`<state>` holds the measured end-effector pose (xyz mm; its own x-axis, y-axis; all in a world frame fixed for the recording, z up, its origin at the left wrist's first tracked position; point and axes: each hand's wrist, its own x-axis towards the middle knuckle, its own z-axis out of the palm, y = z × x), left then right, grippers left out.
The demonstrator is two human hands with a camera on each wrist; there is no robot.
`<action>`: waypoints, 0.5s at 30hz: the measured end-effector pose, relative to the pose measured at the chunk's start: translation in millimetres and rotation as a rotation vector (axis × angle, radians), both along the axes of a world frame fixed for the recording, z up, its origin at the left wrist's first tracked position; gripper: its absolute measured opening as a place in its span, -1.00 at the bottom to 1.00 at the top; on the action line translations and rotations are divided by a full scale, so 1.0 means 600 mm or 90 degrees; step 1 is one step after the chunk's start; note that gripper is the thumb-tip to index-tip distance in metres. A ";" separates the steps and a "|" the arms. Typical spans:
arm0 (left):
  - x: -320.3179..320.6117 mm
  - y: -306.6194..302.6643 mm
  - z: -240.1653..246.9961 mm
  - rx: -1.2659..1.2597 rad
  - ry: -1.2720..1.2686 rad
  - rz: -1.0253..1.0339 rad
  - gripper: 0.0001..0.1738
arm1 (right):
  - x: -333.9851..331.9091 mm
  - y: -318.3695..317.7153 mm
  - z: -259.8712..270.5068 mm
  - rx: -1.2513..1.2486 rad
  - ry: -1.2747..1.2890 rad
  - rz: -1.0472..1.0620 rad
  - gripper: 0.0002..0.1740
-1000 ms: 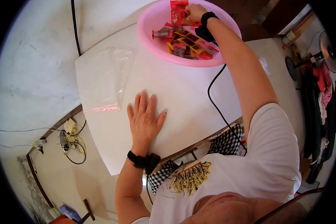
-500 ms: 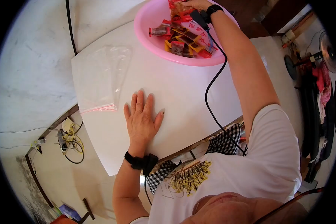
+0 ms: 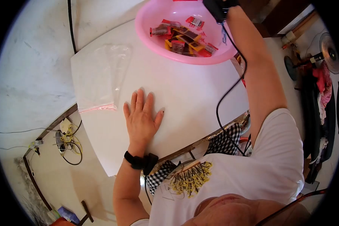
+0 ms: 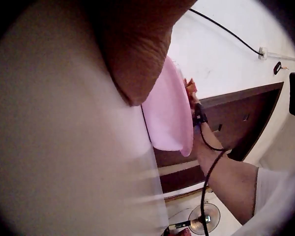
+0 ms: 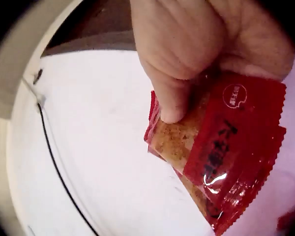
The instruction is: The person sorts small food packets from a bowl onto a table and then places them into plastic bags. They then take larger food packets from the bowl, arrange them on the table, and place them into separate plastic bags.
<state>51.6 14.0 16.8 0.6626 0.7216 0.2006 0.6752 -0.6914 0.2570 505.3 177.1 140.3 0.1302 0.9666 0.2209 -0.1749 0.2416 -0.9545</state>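
we list, item by item, what we see here:

- one right hand (image 5: 187,54), bare, narrow in its grip: thumb and fingers pinch a small overlapping batch of red packets (image 5: 231,147), with clear windows showing brownish contents and dark print on the red; how many are in the batch, we cannot tell
- place of that batch: near the rim of the pink basin (image 3: 192,60), as we see from the left wrist view; in the head view the hand is mostly cut off at the top edge
- one left hand (image 3: 140,126), palm down on the white table (image 3: 188,94), empty, wide, fingers and thumb spread and straight
- one basin, round and pink, bearing a loose heap of small packets (image 3: 186,39), some red-ended, some yellow-edged around dark brown; one red and white packet (image 3: 195,22) lies a little apart from the heap
- clear bags (image 3: 98,81), thin and flat on the table to the left of the basin, overlapping, with a red strip along the lower edge; their number we cannot tell
- two black wrist straps, one on each wrist
- one black cable (image 3: 218,109), running from the right wrist down across the table's edge
- one white shirt (image 3: 267,169), printed with a yellow tree
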 end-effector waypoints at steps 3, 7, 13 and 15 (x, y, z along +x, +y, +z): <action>-0.001 -0.003 0.001 0.010 -0.015 -0.003 -0.35 | -0.076 -0.087 0.073 0.042 0.088 0.090 -0.60; -0.003 -0.005 -0.001 0.021 -0.020 -0.003 -0.35 | -0.212 -0.221 0.090 0.021 0.064 0.095 -0.58; -0.004 0.000 -0.025 0.063 -0.072 0.012 -0.27 | -0.356 -0.321 -0.078 -0.144 -0.174 0.050 -0.64; -0.002 0.005 -0.033 0.061 -0.095 0.034 -0.29 | -0.387 -0.328 -0.118 -0.154 -0.160 0.081 -0.66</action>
<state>50.5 16.8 -2.9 0.5812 0.7280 0.3636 0.6708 -0.6816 0.2924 272.9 -19.4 69.6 -0.0238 0.9997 -0.0069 0.0577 -0.0055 -0.9983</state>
